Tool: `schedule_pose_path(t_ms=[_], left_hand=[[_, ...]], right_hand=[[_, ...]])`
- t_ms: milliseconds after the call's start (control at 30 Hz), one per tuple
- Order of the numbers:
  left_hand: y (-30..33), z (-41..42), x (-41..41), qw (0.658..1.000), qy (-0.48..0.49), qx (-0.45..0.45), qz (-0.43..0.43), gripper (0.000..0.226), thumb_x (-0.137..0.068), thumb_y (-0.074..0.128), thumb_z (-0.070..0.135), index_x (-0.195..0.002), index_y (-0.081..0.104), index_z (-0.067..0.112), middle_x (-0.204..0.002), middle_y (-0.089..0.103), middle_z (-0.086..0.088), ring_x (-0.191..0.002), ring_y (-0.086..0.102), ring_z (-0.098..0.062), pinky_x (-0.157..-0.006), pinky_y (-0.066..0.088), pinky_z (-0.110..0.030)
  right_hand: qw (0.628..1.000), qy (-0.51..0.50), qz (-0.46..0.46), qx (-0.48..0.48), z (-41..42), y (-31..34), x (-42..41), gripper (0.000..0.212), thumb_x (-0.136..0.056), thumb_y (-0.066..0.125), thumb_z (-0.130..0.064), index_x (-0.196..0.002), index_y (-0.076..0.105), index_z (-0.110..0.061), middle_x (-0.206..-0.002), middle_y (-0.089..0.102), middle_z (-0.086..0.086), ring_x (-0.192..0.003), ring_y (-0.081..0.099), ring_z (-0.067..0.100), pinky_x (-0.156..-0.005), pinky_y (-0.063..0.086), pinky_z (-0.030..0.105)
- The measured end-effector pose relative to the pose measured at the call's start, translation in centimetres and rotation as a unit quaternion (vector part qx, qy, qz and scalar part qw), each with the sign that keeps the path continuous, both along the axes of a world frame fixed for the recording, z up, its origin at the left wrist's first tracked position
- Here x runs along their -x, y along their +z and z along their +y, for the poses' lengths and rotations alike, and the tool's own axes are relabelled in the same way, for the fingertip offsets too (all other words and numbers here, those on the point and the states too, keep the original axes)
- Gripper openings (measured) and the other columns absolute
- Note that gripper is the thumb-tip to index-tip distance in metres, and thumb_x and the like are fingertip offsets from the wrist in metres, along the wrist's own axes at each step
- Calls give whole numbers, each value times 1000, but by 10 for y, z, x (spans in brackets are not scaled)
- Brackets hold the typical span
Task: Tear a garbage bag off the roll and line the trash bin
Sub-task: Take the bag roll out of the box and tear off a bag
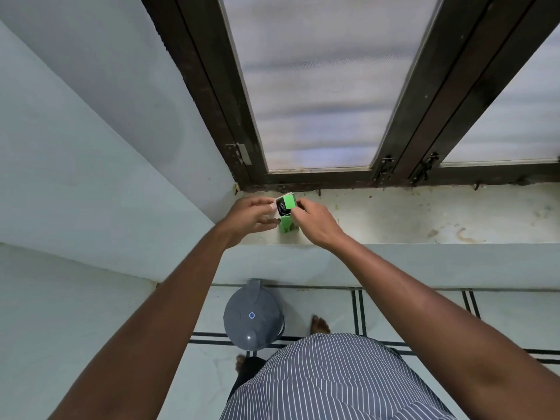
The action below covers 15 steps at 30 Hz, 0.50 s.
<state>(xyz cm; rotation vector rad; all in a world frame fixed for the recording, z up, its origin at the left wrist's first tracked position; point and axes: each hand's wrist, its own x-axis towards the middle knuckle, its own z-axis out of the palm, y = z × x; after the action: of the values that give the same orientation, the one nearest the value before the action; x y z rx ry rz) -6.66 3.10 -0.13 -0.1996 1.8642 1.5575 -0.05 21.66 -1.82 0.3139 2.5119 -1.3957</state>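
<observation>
Looking down, I see my left hand [248, 215] on the left side of the green box [288, 216], thumb and fingers curled in a grasping grip on its pale end flap. Box stands on the sill [424, 213], under the window [318, 86], its top open, the black roll [282, 207] showing inside. Right hand [315, 221] pinches the green lid flap from the other side. Below, on the floor, the grey bin [253, 318] sits lid shut, beside my foot [319, 324].
</observation>
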Motion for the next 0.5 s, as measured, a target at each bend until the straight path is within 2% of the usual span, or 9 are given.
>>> schedule_pose_path(t_ms=[67,167,233,300,400,433,500], left_hand=[[-4,-2,-4,1000,-14,-5,24,27,-104,69,7,-131,71,4,-129,71,-16,-109,79,-29,-85,66,-30],[-7,-2,-7,999,-20,-1,47,26,-103,70,9,-129,72,7,-128,72,-15,-114,76,-30,-83,66,-29],[-9,-2,-7,998,-15,6,55,25,-103,71,10,-128,73,9,-127,72,-15,-111,78,-30,-82,66,-29],[-10,-3,-7,998,-14,18,61,24,-103,71,11,-127,73,11,-126,73,-15,-105,80,-29,-82,66,-30],[-12,-5,-8,997,-13,34,65,27,-102,74,15,-128,72,10,-123,75,-17,-103,80,-29,-85,67,-35],[-12,-5,-10,997,-13,42,69,27,-101,75,17,-128,73,10,-123,75,-16,-105,79,-29,-86,67,-37],[-13,-5,-13,994,-18,62,88,27,-100,77,22,-126,75,14,-123,75,-12,-111,76,-25,-87,67,-37]], right_hand=[[1000,-17,21,-6,-3,4,1,42,-99,44,-55,-109,69,-23,-99,70,-2,-90,65,21,-69,49,39],[995,-19,82,-61,-4,4,5,56,-100,62,-61,-136,70,-17,-124,71,-1,-107,68,19,-88,60,40],[992,-18,102,-70,-1,4,8,62,-99,74,-51,-148,64,-14,-134,69,2,-114,69,21,-96,60,39],[993,-29,107,-51,1,7,9,60,-101,76,-41,-153,60,-14,-135,70,1,-109,72,20,-93,58,34],[989,-74,131,-5,1,7,6,51,-110,65,-32,-157,51,-17,-125,69,-2,-88,75,15,-82,58,34],[985,-96,143,6,2,5,4,46,-112,62,-28,-155,51,-18,-120,69,-2,-84,76,15,-81,60,37],[979,-120,163,7,4,-2,0,33,-113,60,-21,-145,63,-18,-115,73,-1,-84,77,16,-83,65,43]])
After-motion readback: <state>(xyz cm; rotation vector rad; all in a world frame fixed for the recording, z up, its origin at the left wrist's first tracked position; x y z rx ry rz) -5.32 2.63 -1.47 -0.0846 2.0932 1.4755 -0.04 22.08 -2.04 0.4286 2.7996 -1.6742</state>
